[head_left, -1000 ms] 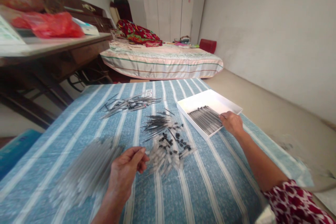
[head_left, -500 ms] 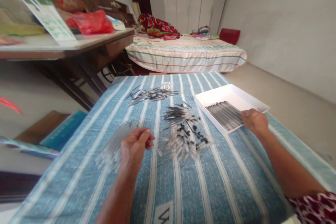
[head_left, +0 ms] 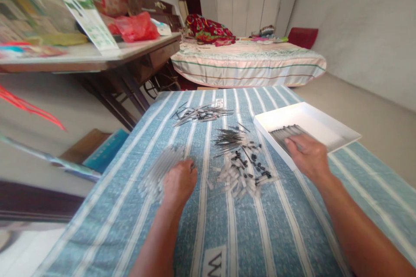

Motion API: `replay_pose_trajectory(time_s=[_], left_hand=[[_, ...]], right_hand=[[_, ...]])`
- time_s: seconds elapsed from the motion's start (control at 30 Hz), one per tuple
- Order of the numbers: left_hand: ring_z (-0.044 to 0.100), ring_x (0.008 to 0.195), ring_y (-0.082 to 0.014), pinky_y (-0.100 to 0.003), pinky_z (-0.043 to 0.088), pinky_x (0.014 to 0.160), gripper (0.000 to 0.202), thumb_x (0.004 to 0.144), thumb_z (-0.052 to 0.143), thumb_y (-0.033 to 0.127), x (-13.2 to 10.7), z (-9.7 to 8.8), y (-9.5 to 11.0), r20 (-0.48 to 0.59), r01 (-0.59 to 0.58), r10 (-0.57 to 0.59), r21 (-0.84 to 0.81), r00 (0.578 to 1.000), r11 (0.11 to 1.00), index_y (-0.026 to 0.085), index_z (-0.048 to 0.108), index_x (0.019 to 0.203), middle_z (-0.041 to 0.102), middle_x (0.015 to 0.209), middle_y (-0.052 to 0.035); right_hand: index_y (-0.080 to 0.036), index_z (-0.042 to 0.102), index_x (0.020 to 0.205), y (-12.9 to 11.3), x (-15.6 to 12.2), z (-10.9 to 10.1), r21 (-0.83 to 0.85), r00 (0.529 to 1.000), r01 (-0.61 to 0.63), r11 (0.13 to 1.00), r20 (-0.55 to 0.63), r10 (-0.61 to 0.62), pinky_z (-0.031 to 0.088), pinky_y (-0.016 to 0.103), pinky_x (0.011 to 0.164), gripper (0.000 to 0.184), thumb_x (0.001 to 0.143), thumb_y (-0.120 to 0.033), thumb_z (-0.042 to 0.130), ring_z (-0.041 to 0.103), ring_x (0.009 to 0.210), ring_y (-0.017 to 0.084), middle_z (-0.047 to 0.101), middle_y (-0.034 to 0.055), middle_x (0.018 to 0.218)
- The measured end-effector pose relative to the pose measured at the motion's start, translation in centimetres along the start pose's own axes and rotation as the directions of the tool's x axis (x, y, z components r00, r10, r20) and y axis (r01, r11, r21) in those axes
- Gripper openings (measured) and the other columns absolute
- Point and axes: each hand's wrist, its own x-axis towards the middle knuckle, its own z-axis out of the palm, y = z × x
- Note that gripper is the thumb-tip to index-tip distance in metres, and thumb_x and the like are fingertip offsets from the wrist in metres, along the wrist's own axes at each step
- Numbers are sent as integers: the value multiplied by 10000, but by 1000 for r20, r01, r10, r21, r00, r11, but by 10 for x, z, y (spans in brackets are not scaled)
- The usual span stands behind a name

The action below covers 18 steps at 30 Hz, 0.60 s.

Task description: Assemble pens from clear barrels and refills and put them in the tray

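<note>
My left hand [head_left: 180,179] is closed at the right edge of a pile of clear, pale tubes [head_left: 159,169] on the striped cloth. What its curled fingers hold, if anything, is hidden. My right hand [head_left: 308,153] reaches over the near wall of a white box [head_left: 338,134], fingers curled at a row of slim grey pen-like sticks with dark ends [head_left: 286,132]. Whether it grips one of them cannot be made out. Between the hands lie small clear and black caps [head_left: 238,177], with a bundle of thin dark rods [head_left: 229,138] just beyond.
Farther back on the cloth-covered table [head_left: 208,220] is a loose heap of dark and clear thin parts [head_left: 204,114]. A desk [head_left: 117,58] with a red plastic bag [head_left: 138,28] stands at the left. Behind the table is a bed [head_left: 247,65].
My right hand has moved left, farther over the grey sticks in the box. My left hand has turned knuckles-up, fingers down beside the clear tubes. The view has swung slightly left.
</note>
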Motion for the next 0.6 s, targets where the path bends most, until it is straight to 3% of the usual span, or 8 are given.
replay_pose_trajectory(time_s=[0.13,0.23,0.4,0.6], left_hand=[[647,850,-259,-306,448,669,261,800,414,278,-4,-2,8,39,21,-26,126,999,992,195,628,922,680,960,-113],[646,848,-293,-340,459,661,266,802,412,282,-4,-4,8,58,30,-39,144,998,989,174,635,896,672,949,-142],[645,838,-318,-379,470,655,278,804,394,266,-2,-4,8,84,18,-31,154,996,988,155,640,869,652,954,-157],[646,835,-303,-375,473,662,273,809,383,255,-2,-4,9,129,1,-24,178,991,984,160,639,823,652,936,-146]], right_hand=[[-196,654,767,-52,2,22,231,976,165,959,100,-192,419,239,691,272,866,-292,419,578,718,153,624,35,723],[-196,637,726,-74,2,42,312,947,242,919,130,-294,407,222,652,257,868,-258,432,560,678,135,595,20,687],[-191,617,691,-75,-7,64,302,939,259,917,145,-313,390,221,642,244,864,-226,448,543,665,131,558,12,662],[-195,612,683,-62,-15,70,258,943,249,934,156,-295,381,226,639,245,864,-224,449,539,670,133,549,13,663]])
